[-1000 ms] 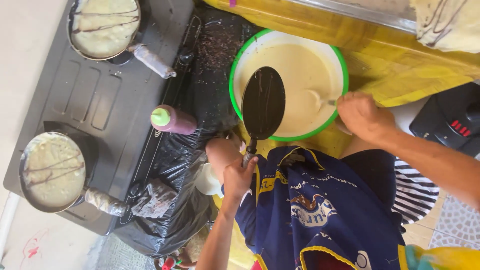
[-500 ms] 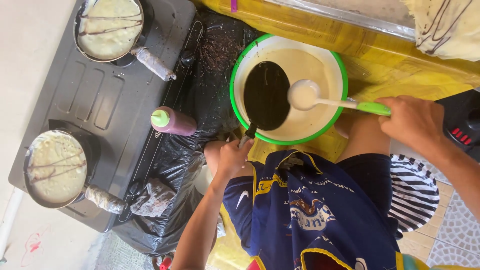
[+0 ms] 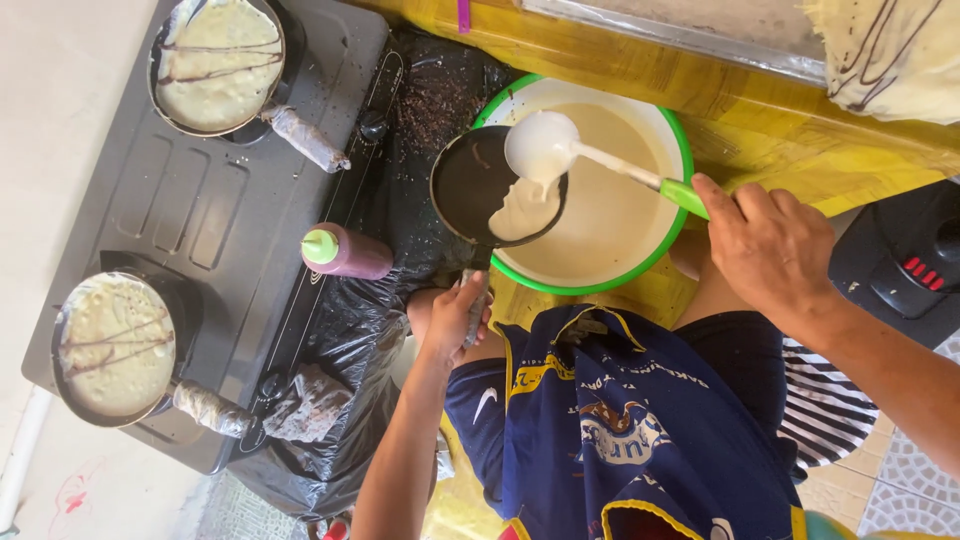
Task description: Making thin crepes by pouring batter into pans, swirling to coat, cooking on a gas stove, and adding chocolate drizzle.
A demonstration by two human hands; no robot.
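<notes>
Left hand (image 3: 452,318) clamped on pan (image 3: 495,186) handle, frame centre, over bowl (image 3: 672,232). Right hand (image 3: 765,240) grips ladle (image 3: 541,146), pouring batter (image 3: 522,208). Advice: tilt pan, spread thin, drips into bowl.

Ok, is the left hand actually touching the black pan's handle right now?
Touching. The head view shows the left hand with its fingers wrapped around the handle of the black pan, holding it over the green-rimmed bowl.
</notes>
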